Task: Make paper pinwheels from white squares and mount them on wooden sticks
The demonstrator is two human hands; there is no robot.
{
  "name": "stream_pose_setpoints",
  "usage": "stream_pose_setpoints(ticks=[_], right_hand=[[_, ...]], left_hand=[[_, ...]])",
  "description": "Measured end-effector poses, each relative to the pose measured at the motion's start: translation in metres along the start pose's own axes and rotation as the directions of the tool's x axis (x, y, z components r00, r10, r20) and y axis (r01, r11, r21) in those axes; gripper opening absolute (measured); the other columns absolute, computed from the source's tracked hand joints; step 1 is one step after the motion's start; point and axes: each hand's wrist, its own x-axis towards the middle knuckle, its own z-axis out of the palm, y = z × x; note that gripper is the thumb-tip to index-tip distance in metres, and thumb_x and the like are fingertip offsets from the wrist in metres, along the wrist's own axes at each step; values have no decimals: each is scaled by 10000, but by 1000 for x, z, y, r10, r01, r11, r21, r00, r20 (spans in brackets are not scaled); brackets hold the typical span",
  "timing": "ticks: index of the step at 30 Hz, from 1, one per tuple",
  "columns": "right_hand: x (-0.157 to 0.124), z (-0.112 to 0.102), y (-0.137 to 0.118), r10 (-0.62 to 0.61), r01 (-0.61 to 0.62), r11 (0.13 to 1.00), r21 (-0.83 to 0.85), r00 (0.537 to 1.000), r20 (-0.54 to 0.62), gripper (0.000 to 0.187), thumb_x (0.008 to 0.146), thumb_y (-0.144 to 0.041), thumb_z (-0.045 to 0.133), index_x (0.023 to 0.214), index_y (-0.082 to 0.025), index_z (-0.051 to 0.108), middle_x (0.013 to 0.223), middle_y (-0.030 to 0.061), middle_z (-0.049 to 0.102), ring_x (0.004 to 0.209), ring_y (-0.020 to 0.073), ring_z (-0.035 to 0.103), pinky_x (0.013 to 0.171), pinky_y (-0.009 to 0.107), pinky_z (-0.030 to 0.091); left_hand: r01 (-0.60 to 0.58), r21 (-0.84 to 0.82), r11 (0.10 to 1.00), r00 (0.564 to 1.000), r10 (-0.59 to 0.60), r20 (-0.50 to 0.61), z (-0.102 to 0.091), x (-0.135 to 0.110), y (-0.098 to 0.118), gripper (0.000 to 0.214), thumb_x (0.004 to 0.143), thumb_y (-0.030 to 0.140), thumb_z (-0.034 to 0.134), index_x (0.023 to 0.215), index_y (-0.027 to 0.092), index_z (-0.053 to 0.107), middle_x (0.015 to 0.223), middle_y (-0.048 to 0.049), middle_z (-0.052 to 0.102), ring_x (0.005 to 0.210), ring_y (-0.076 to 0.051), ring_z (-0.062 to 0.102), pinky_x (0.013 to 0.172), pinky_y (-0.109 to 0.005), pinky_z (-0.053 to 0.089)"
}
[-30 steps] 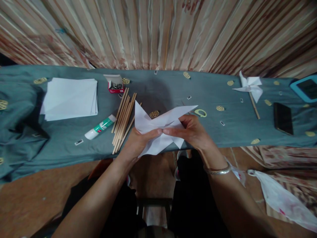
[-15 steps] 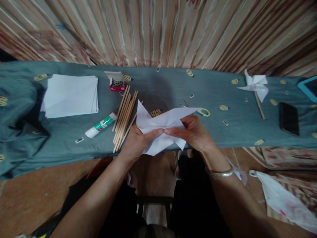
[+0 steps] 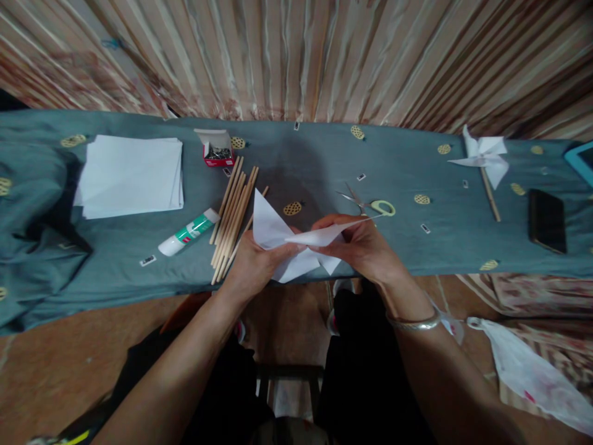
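Observation:
A white paper pinwheel (image 3: 296,267), cut into pointed blades, is held between both hands over the table's front edge. My left hand (image 3: 254,262) grips its left side, the thumb pressing near the centre. My right hand (image 3: 364,247) is closed on the right side, with its thumb at the middle and its fingers behind a blade that curls over toward the centre. The fingers partly hide the paper's middle. Just beyond my right hand lie scissors (image 3: 382,207) with pale green handles. Beside my left hand is a bundle of wooden sticks (image 3: 234,216).
On the cloth-covered table (image 3: 306,157) are a paper stack (image 3: 132,176), a glue stick (image 3: 189,232) and a red box of small metal pieces (image 3: 218,151). Rightward lie a pinwheel on a stick (image 3: 486,154), a phone (image 3: 547,220) and a blue-edged device (image 3: 581,162). A curtain (image 3: 296,55) hangs behind.
The right blade, spread outward before, now folds inward over the pinwheel's centre. My right fingers have moved up behind it, and more of the scissors shows.

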Motion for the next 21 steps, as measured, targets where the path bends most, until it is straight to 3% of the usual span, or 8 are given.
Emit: stream_pose_setpoints(ticks=[21], right_hand=[[3,5,4,-68,60,994,-89,994,-86,129,621,-232,752,721,-174,695,583,-32,595,496,67,440,437,202,313]], left_hand=[[15,-8,1000,1000,-15,-14,3,3,3,170,510,156,764,672,131,721,671,-31,734,596,-151,652,586,-229,538]])
